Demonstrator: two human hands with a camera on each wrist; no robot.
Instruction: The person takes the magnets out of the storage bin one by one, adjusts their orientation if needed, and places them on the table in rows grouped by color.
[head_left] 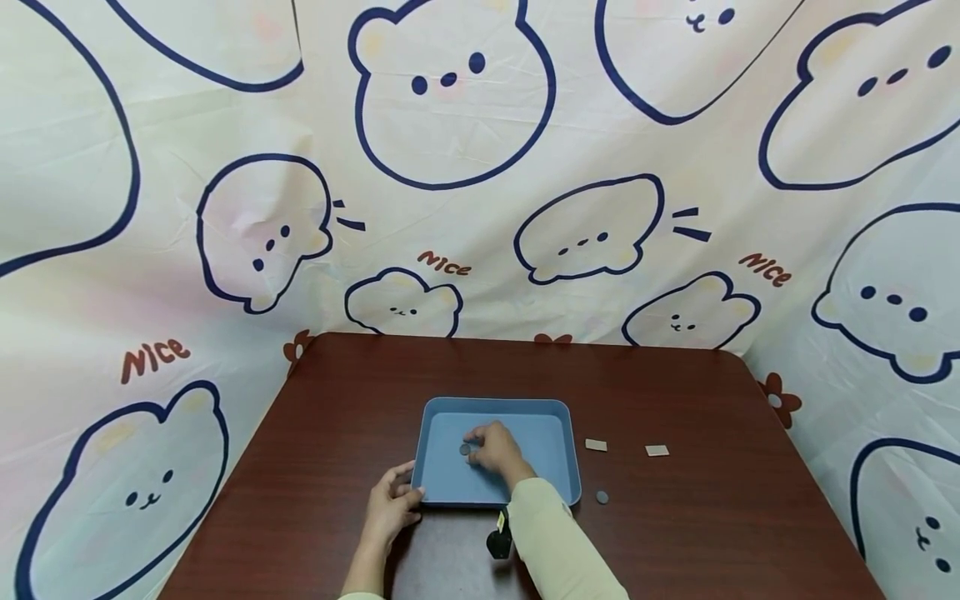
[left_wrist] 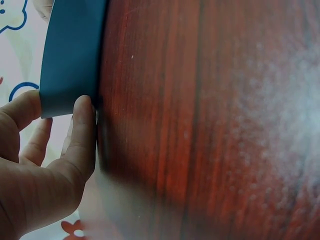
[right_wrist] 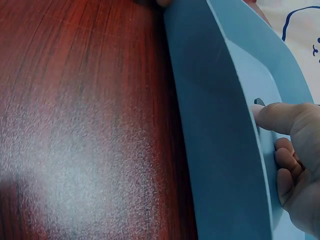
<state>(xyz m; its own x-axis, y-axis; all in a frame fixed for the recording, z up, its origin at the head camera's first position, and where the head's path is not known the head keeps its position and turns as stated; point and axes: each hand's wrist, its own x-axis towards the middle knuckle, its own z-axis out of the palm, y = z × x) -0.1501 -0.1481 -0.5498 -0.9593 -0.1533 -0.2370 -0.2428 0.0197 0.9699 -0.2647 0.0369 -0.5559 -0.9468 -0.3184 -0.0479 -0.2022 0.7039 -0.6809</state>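
Note:
A shallow blue tray point(head_left: 551, 450) lies on the table, and inside it is a small grey disc point(head_left: 465, 449), perhaps a coin. My right hand point(head_left: 497, 450) reaches into the tray with thumb and forefinger at the disc, seeming to pinch it. In the right wrist view, the dark disc point(right_wrist: 259, 101) shows beside the thumb tip, and the other fingers are curled. My left hand point(head_left: 388, 510) grips the tray's near left corner. The left wrist view shows its thumb and fingers set around the corner of the tray wall point(left_wrist: 72, 65).
Two small pale rectangular pieces, one nearer point(head_left: 596, 445) and one farther right point(head_left: 657, 451), lie beside the tray. Another grey disc point(head_left: 602, 497) is on the brown table point(head_left: 712, 525) by the tray's near right corner. A black device point(head_left: 498, 543) hangs at the right wrist.

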